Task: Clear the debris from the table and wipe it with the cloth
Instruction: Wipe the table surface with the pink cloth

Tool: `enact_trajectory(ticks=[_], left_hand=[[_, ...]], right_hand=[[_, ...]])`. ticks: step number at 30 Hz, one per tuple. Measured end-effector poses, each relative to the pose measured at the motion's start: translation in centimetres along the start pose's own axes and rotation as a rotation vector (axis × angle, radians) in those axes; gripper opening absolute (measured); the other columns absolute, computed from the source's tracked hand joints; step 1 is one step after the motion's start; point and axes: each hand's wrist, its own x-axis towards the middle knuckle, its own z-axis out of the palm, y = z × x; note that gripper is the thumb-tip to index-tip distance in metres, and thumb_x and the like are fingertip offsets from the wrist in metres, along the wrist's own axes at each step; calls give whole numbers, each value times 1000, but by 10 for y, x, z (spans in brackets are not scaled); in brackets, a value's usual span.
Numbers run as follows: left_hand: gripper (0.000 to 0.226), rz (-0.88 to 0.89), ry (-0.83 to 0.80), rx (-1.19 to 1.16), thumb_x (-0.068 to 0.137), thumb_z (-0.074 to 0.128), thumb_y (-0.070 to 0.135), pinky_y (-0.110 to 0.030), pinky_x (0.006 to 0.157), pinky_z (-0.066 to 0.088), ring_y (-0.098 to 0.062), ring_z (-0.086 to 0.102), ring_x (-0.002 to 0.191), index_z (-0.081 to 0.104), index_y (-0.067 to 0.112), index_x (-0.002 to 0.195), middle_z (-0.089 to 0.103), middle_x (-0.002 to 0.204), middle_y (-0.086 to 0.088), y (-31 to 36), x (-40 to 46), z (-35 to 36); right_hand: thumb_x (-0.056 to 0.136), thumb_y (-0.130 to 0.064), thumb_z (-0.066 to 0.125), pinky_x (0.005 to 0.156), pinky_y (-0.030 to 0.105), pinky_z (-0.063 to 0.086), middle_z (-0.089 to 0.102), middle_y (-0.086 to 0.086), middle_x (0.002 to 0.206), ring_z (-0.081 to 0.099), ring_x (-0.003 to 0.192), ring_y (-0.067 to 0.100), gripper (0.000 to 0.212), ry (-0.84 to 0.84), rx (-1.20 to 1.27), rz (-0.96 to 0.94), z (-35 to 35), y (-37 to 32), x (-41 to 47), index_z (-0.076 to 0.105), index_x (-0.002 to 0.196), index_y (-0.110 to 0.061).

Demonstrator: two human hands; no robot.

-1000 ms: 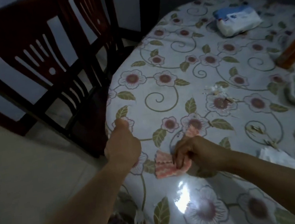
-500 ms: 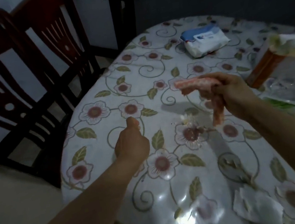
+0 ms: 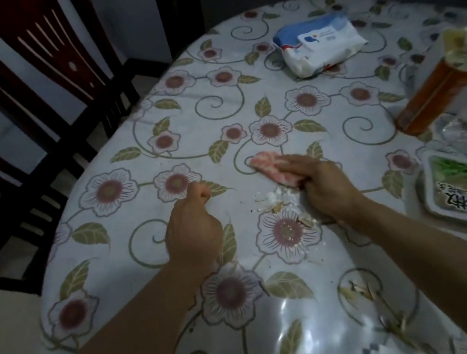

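Right hand [image 3: 320, 183] dropped from mid-air, now pressing cloth [image 3: 274, 166] beside debris [image 3: 277, 200]

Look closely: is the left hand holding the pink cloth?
No, the right hand presses the pink cloth down; the left hand is a fist.

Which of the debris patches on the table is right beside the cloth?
The white crumb pile, just left of the right hand pressing the pink cloth. The straw-like scraps lie apart, nearer the camera.

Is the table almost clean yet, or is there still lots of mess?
Not yet. The right hand presses the pink cloth down beside a pile of white crumbs. More scraps wait nearer the table edge. The left hand is a fist, holding nothing visible.
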Motion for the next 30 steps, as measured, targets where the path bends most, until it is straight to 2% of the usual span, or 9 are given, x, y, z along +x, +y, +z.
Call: enact_trajectory(ticks=[4,7,11,13,15,17,19,26,30], left_hand=[[45,-31,-96,59,82,44,-5,-41,95,48,-30,56,117,45,15,123,58,131,-9,9,-1,-4],[45,-17,-133,72,83,43,-6,-40,93,49,-29,56,116,42,15,122,57,131,-10,10,-16,-6],[38,18,-175,56,82,40,-7,-43,91,49,-26,58,114,45,16,112,60,126,-8,10,-41,-5],[32,13,-144,8,83,42,-7,-42,88,51,-24,59,112,47,16,105,63,123,-5,9,-43,-7],[34,-22,-101,-42,82,44,-8,-40,89,51,-23,59,114,49,14,106,62,125,-4,7,-39,-13],[38,-47,-60,-70,82,44,-10,-39,89,50,-25,57,114,50,13,112,60,127,-6,4,-30,-18],[40,-51,-30,-69,83,44,-9,-37,85,48,-27,57,111,48,13,116,60,126,-8,2,-20,-21],[46,-17,-24,-78,82,40,-11,-36,94,47,-24,55,117,44,17,119,56,129,-6,-9,4,-6],[49,-9,-18,-41,80,41,-11,-45,97,48,-25,55,118,46,21,116,56,129,-6,-15,6,-3]], right_hand=[[90,-4,36,112,20,31,45,-3,142,38,130,-1,46,-188,126,-88,8,-24,-50,56,127,-23],[85,-14,29,114,15,25,45,-15,137,29,132,-14,50,-249,189,-134,15,-40,-96,56,124,-28],[66,18,38,112,44,34,59,-6,131,41,134,10,64,-448,292,-57,18,-45,-141,71,108,-16],[69,19,37,97,64,40,66,-7,121,57,117,32,57,-452,467,35,-2,-55,-141,73,99,-13],[81,14,36,77,37,58,70,-17,109,69,93,13,55,-372,513,31,-25,-66,-121,73,98,-23],[87,15,36,71,14,52,64,-18,115,62,91,-3,54,-266,510,15,-42,-71,-82,71,102,-24],[84,17,35,80,13,49,52,-8,128,50,112,2,51,-182,456,22,-48,-68,-36,69,104,-16],[74,9,42,98,13,34,58,18,128,51,124,25,48,12,211,16,14,-38,79,64,115,2],[54,-4,31,97,1,28,63,7,122,48,118,10,69,-10,154,-124,35,-41,57,67,113,-4]])
